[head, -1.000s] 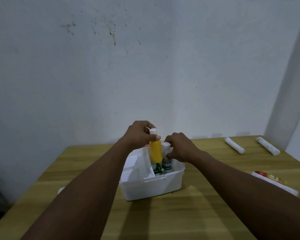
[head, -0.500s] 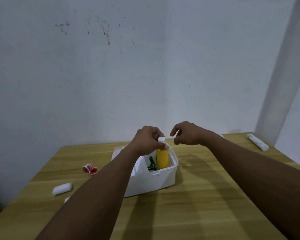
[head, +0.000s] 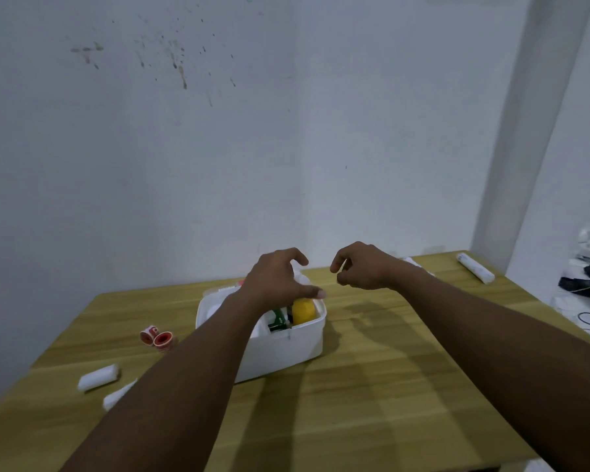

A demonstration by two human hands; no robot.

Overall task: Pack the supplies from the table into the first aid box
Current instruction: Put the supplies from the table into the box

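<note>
Partly behind left hand (head: pixel 280 281), yellow bottle (head: pixel 304 310)

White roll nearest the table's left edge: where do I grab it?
I'd grab the white roll around its middle, coming straight down from above. It lies on its side on the table, so its two long sides are free for thumb and fingers.

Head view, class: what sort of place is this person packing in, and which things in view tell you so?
Likely a plain spare room at home, not a clinic: a wooden table stands against a bare, stained white wall, and clutter with cables lies on the floor at the right.
</note>
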